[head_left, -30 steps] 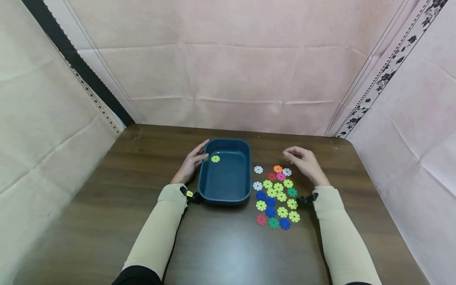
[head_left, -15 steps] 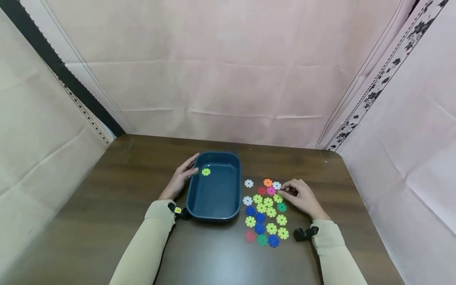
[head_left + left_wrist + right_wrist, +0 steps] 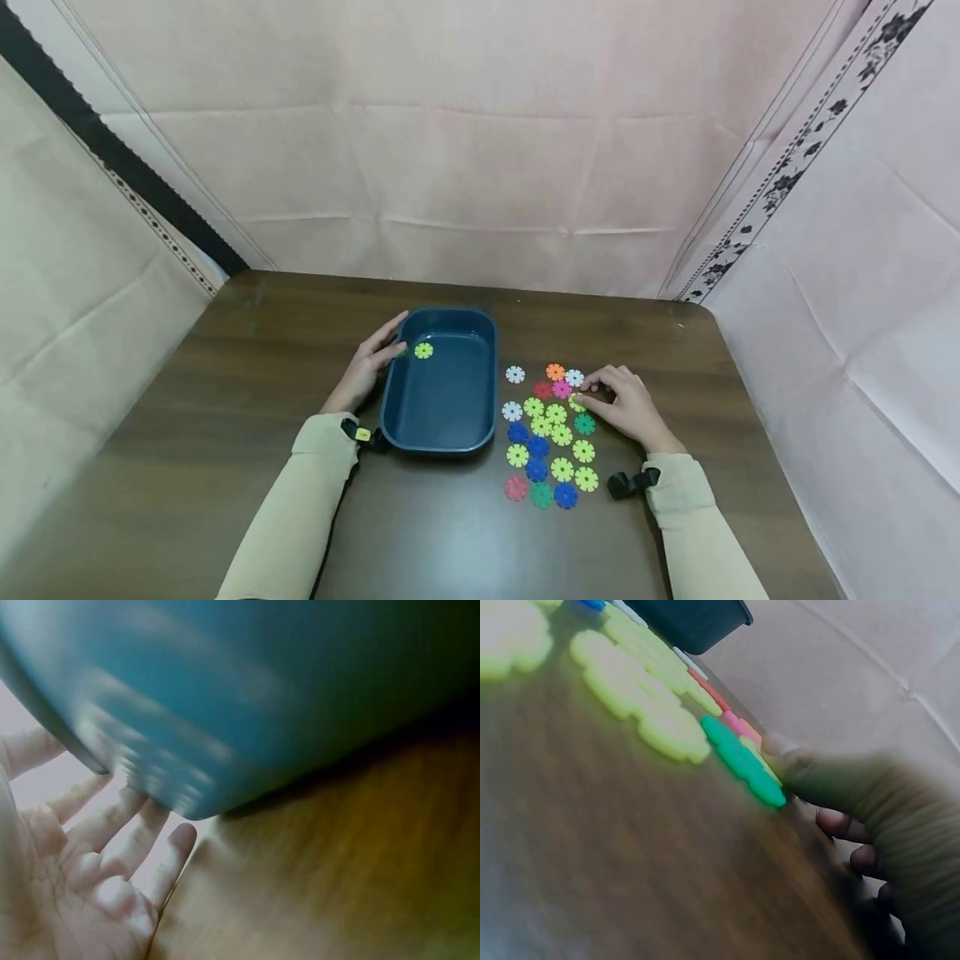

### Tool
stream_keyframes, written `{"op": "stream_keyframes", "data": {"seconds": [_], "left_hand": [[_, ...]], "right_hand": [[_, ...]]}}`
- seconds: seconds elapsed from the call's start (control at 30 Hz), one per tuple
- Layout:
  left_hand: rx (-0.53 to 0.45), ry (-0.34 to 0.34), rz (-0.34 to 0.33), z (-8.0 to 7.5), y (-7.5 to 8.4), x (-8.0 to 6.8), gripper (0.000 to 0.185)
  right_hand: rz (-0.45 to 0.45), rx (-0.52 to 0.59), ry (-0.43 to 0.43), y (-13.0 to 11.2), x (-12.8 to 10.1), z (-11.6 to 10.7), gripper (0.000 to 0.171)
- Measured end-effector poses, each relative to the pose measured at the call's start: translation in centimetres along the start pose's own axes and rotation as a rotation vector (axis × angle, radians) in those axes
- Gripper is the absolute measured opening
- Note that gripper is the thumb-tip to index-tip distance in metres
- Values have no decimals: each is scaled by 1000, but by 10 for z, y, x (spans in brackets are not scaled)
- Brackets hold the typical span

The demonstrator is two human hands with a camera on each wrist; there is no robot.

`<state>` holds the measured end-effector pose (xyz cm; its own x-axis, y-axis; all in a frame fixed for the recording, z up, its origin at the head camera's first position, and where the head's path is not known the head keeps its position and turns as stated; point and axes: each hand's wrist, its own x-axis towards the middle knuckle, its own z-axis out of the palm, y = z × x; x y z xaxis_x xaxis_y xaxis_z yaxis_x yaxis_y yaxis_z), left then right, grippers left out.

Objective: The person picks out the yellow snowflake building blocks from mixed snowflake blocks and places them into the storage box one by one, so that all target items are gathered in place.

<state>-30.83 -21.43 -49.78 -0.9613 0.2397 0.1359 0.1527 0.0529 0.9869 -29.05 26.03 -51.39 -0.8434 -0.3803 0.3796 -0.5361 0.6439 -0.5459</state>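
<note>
1. Right hand (image 3: 628, 407) lowered since a second ago, from hovering above the far end of the disc cluster to resting on the bench (image 3: 187, 433) at the cluster's right edge.
2. Right grip: fingers curled, fingertips (image 3: 590, 392) pinching at a yellow-green disc (image 3: 576, 403) just in front of the thumb; whether the disc is already lifted off the bench cannot be told. Wrist view shows the thumb against the discs beside a green disc (image 3: 742, 759).
3. Left hand (image 3: 369, 363) unchanged over the same second: fingers nearly straight, spread along the outer left wall of the blue tray (image 3: 438, 427), thumb at the rim. Wrist view confirms straight fingers (image 3: 112, 825) laid against the tray's wall.
4. Inside the tray, just right of the left fingertips, one yellow-green disc (image 3: 423, 351); no new one added in the last second.
5. Remaining discs (image 3: 547, 437) spread left of and nearer than the right grip, between it and the tray.
6. Judgement: a fresh pick just started, with nearly the whole pile yet on the bench.
</note>
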Motion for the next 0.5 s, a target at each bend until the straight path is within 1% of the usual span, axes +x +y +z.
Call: {"op": "stream_keyframes", "data": {"seconds": [0.13,0.23,0.27,0.37,0.47,0.5], "left_hand": [[-20,-9,-2,-3,0,1,58],[-33,-9,4,-1,-1,1,58],[-37,-12,2,0,2,1,58],[-40,-4,3,1,4,3,57],[-32,-18,-19,1,15,2,57],[-27,-18,-22,0,15,2,56]], "right_hand": [[-15,3,-13,1,6,-1,12],[-2,5,-31,1,4,-2,15],[2,7,-33,1,4,-3,16],[12,16,-45,-1,4,-6,17],[16,21,-54,-2,5,-7,15],[13,24,-54,-2,5,-7,14]]}}
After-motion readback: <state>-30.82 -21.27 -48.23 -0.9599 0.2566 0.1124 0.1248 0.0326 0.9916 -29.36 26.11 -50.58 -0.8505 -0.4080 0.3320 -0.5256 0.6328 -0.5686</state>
